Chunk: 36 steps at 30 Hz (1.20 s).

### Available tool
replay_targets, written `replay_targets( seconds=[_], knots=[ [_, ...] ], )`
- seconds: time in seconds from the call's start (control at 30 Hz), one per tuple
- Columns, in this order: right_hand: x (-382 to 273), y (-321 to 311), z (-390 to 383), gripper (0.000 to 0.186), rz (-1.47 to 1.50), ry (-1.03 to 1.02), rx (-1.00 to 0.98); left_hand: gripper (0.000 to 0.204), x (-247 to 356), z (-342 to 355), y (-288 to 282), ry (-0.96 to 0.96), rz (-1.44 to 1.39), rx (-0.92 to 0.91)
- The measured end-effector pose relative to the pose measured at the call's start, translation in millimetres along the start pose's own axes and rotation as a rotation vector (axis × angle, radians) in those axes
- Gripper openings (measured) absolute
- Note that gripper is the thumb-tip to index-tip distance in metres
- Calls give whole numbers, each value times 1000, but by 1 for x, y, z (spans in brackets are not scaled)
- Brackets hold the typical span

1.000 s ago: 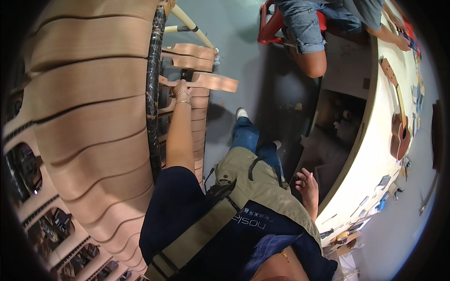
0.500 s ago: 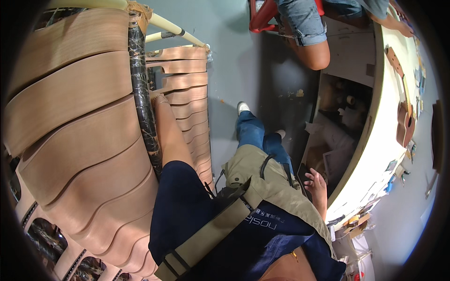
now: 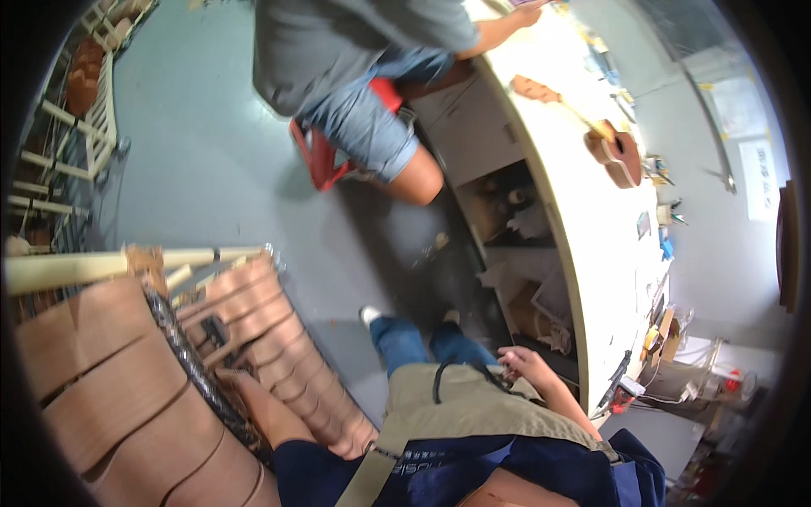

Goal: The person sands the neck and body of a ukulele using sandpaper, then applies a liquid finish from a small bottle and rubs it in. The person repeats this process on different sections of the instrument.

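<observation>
My left arm reaches into a rack of pale wooden pieces with curved, wavy edges, stacked in rows (image 3: 93, 372) beside a post wrapped in black film (image 3: 196, 376). My left hand (image 3: 232, 376) is at the inner row (image 3: 291, 346), its fingers blurred and partly hidden. My right hand (image 3: 522, 365) hangs by my olive apron (image 3: 448, 389), fingers loosely bent and apart, nothing seen in them.
A person (image 3: 329, 42) sits on a red stool (image 3: 317, 160) at a pale bench (image 3: 583, 253) with a small wooden ukulele (image 3: 618, 156). Open shelves (image 3: 515, 215) lie under the bench. White racks (image 3: 93, 135) stand at far left. Grey floor (image 3: 228, 194) runs between.
The view has swung up, so the racks sit lower and the co-worker shows more fully. My left hand's earlier grip on a wooden piece no longer shows clearly.
</observation>
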State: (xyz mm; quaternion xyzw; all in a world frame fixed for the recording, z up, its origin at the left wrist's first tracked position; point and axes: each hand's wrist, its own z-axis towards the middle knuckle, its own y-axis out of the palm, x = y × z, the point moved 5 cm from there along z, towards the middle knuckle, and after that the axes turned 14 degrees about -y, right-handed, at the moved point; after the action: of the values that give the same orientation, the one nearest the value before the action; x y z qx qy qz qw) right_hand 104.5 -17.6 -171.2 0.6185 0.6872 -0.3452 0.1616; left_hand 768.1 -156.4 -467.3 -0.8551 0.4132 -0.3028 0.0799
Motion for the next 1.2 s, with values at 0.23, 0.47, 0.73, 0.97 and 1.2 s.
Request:
replay_targets(
  seconds=[0.23, 0.47, 0.73, 0.97, 1.2],
  knots=[
    [18, 1, 14, 41, -49, -81, -74, 23, -75, -87, 50, 523, -332, -87],
    [5, -36, 20, 41, -127, -394, 11, 24, -39, -388, 130, 975, 84, 39],
    [25, -173, 13, 79, 276, -708, 296, 36, 1, -654, 114, 766, -667, -1454],
    [75, -291, -35, 75, 998, -527, 512, 33, -69, -751, 199, 131, -684, -1911],
    [138, -340, -60, 74, 1163, -632, 818, 41, -150, -802, 293, 335, -271, -1463]
  ],
)
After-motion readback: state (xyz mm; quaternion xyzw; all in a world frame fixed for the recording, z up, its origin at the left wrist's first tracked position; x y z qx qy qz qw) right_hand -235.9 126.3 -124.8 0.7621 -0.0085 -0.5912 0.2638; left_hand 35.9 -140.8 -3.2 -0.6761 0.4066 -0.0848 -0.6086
